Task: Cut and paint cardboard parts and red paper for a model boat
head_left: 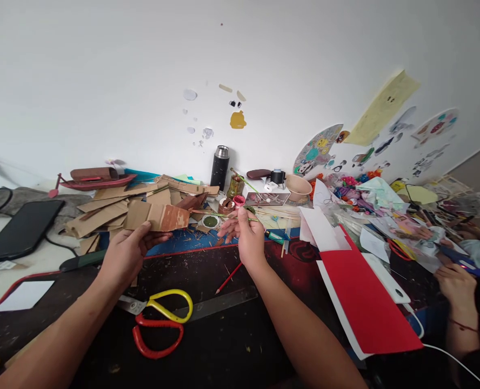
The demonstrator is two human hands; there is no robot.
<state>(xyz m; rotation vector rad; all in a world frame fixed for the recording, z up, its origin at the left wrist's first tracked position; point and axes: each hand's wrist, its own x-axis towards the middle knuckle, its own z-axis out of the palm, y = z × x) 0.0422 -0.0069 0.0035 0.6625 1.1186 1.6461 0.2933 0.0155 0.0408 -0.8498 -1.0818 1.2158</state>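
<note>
My left hand [131, 247] is closed on a folded piece of cardboard [154, 216], thumb on top. Its right end carries patchy reddish-brown paint; the rest is bare. My right hand [251, 237] pinches a thin paintbrush [253, 219] with a green handle, its tip pointing left towards the painted end. Whether the bristles touch the cardboard I cannot tell. Just beyond my hands stand an open pot of brown paint [226, 206], a pink pot [239, 201] and a small dish of dark green paint [211, 221].
Scissors [162, 319], a steel ruler [224, 303] and a red pencil [228, 278] lie before me. Cardboard scraps [106, 216] and a model boat [96, 181] sit left. A black flask [220, 167] stands behind. Red card [370, 302] and another person's hand [457, 283] are right.
</note>
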